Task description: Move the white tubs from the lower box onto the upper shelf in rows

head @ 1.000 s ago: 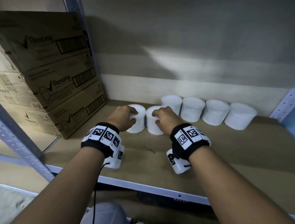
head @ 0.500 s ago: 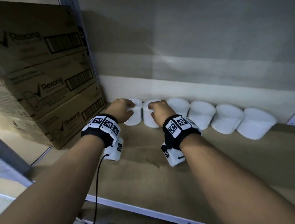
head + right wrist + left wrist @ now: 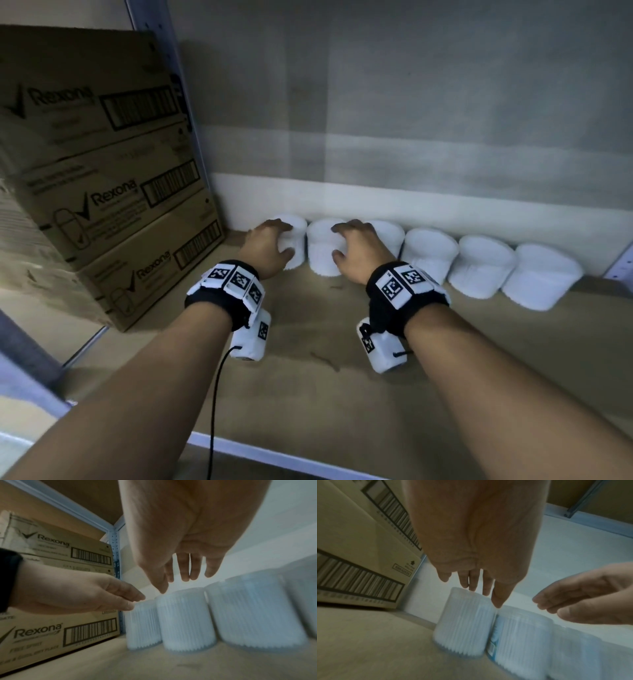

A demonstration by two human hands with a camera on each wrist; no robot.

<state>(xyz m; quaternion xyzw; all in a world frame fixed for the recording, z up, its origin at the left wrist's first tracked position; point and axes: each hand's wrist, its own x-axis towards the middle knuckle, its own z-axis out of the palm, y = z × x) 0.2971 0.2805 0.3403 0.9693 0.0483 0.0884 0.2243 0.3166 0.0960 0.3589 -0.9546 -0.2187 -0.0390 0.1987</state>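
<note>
Several white tubs stand in one row along the back wall of the upper shelf [image 3: 308, 377]. My left hand [image 3: 274, 240] hovers over the leftmost tub [image 3: 297, 255]; in the left wrist view its straight fingertips [image 3: 471, 588] just touch the rim of that tub [image 3: 464, 626]. My right hand [image 3: 349, 240] is over the second tub [image 3: 322, 260]. In the right wrist view, the fingers [image 3: 186, 574] hang loose a little above this tub [image 3: 185, 622], with a gap showing. Neither hand grips anything. The lower box is out of view.
Stacked Rexona cartons [image 3: 102, 205] fill the left end of the shelf, just left of the row behind a metal upright [image 3: 116, 574]. The other tubs [image 3: 483, 267] run toward the right upright. Bare brown shelf board lies in front of the row.
Both hands pushed their two tubs back against the wall into line with the others. Their fingers have since loosened from the tubs.
</note>
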